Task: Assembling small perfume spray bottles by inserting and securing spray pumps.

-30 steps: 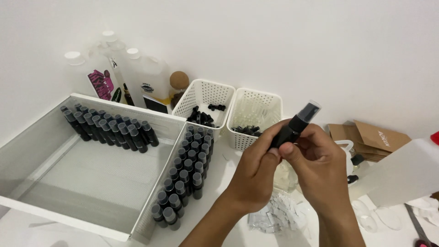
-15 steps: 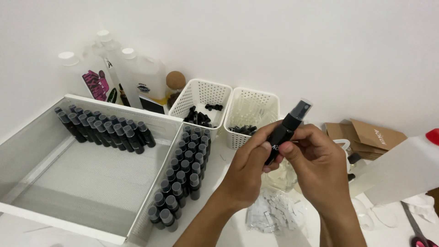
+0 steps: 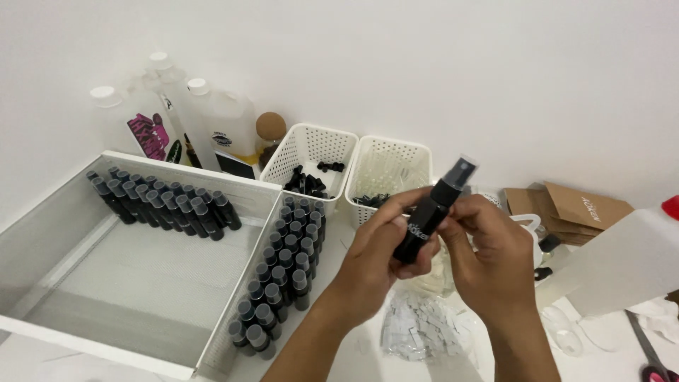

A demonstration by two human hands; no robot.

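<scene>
A small black spray bottle (image 3: 433, 211) with a clear cap is held tilted in front of me by both hands. My left hand (image 3: 375, 262) wraps its lower body. My right hand (image 3: 491, 258) grips it from the right, fingers near the neck. Below the hands lies a clear bag of small white labels (image 3: 421, 329). Several more capped black bottles (image 3: 279, 272) stand in rows on the table just left of my left forearm.
A big white mesh tray (image 3: 78, 212) at left holds a row of black bottles (image 3: 163, 201). Two white baskets (image 3: 339, 141) sit behind, with jugs (image 3: 219, 124) at back left. Cardboard boxes (image 3: 576, 209), a white bottle (image 3: 622, 258) and scissors (image 3: 654, 354) lie at right.
The bottle and both hands have stayed nearly in place; my view has shifted slightly. My fingers have adjusted their hold around the bottle's neck.
</scene>
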